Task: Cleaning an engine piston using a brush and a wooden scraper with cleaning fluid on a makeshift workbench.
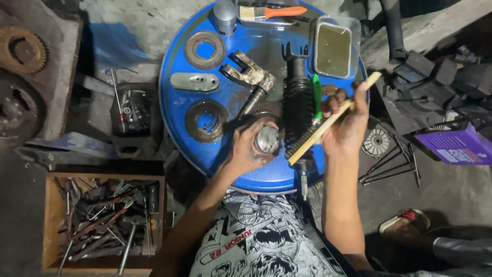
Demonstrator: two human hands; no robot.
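Blue drum top (177, 102); orange-handled brush (271, 12) far; green strip (317, 97) beside black spring (298, 110); purple box (458, 146) right; shirt (261, 241) black-white print, possibly cartoon.

Dim workshop, grey concrete floor (128, 31), blue drum top (174, 97) as table, wooden tool crate (51, 215) at left.

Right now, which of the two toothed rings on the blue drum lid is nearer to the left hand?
The lower ring, just left of the left hand. The other ring lies near the lid's far edge, beyond the grey plate.
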